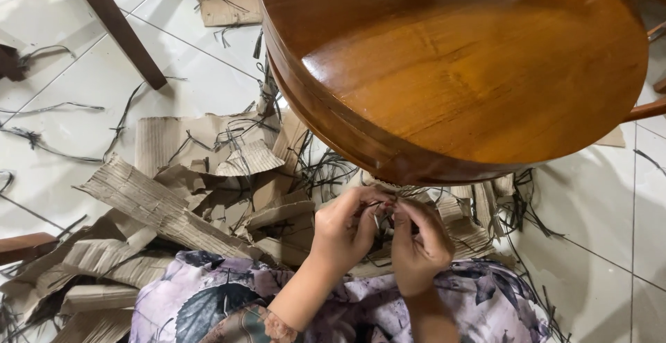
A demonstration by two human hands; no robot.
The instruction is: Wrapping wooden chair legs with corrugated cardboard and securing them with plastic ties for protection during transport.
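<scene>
The left hand [345, 226] and the right hand [418, 240] are brought close together just below the near edge of the round wooden seat [458, 72], fingertips almost touching. Between them thin dark strands [386, 212] are pinched — the left hand's fingers are curled in around them, and the right hand's thumb and forefinger are pressed together on the same bit. The strands are held right under the rim of the seat, where a pale woven edge [385, 185] is just visible; how the strands join it cannot be told.

Below the seat, toward the person, a lap covered in lilac flowered cloth [229, 294] is seen, with both forearms rising from it.

To the left of the seat torn sheets of brown corrugated cardboard [159, 208] are heaped on the white tiled floor [69, 142] — some flat, some folded and crumpled. More dark strands [41, 142] are scattered across the tiles and over the cardboard, and another tangle lies to the lower right of the seat. Further left of the seat a dark wooden leg [118, 27] slants across the floor, and beyond the seat's upper left a smaller scrap of cardboard [229, 10] is lying.
</scene>
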